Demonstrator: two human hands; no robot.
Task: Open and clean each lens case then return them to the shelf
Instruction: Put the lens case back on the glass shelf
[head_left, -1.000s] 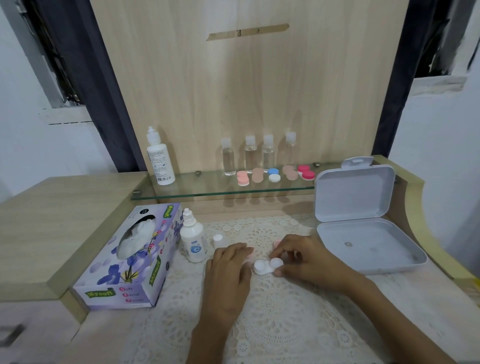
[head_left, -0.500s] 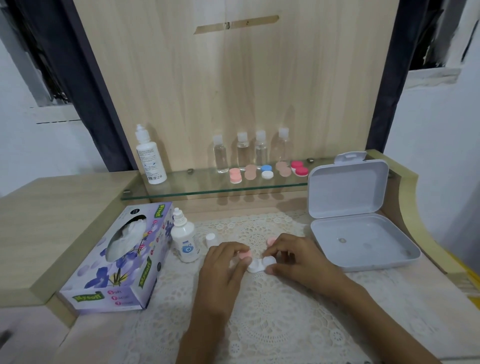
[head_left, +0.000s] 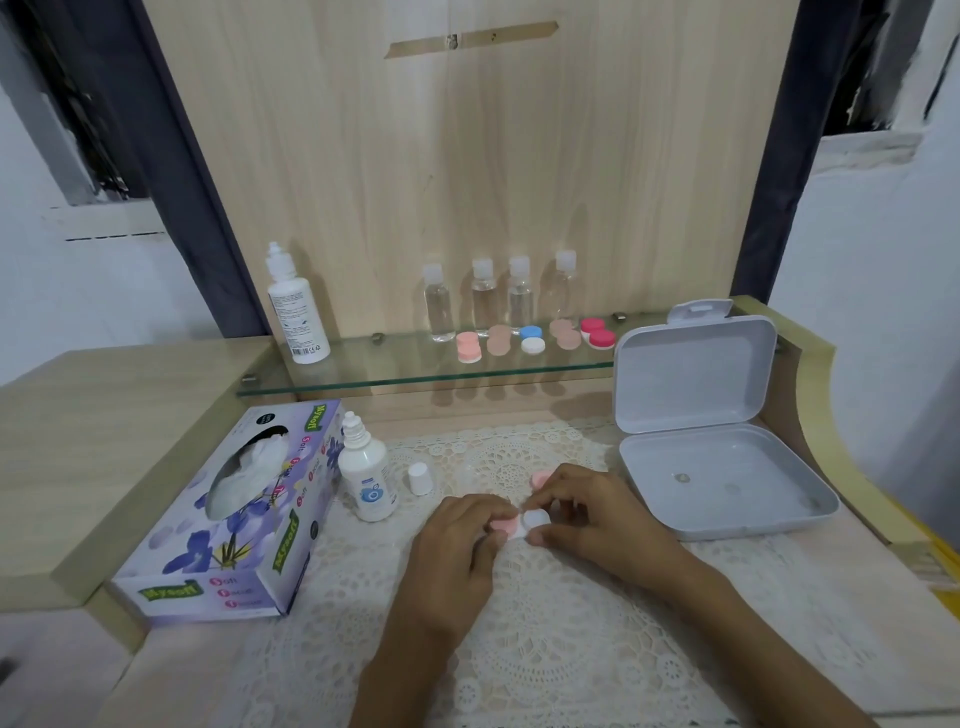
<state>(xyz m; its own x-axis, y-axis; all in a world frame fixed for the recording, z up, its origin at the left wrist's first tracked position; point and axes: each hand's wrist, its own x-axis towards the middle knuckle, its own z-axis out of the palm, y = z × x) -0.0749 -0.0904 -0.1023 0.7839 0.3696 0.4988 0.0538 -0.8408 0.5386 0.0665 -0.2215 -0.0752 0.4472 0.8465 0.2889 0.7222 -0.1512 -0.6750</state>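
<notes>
We hold a white twin-well plastic lens case (head_left: 531, 521) at the middle of the white lace doily (head_left: 519, 654) that covers the pale wooden counter (head_left: 78, 447). We cannot tell whether the case rests on the lace or sits just above it. Our right grip (head_left: 592, 512) pinches the right well between thumb and curled fingers. Our left grip (head_left: 457, 551) closes its fingertips round a round pink screw cap (head_left: 503, 521) at the left well. Whether that cap is seated or loose we cannot tell. A second round pink cap (head_left: 543, 477) lies on the doily just behind the right grip.

To our left stand a small white dropper bottle (head_left: 366, 480) with its nozzle bare, its little white cap (head_left: 420, 478) just beside it, and a purple flowered tissue box (head_left: 234, 519). To our right a white hinged plastic box (head_left: 753, 499) lies open with its lid upright.

Behind, the glass shelf (head_left: 389, 364) carries a tall white bottle (head_left: 298, 312), four small clear bottles (head_left: 483, 301) and a row of closed cases: pink (head_left: 468, 347), beige (head_left: 500, 340), blue-and-white (head_left: 532, 339), beige (head_left: 566, 333) and red (head_left: 597, 332).
</notes>
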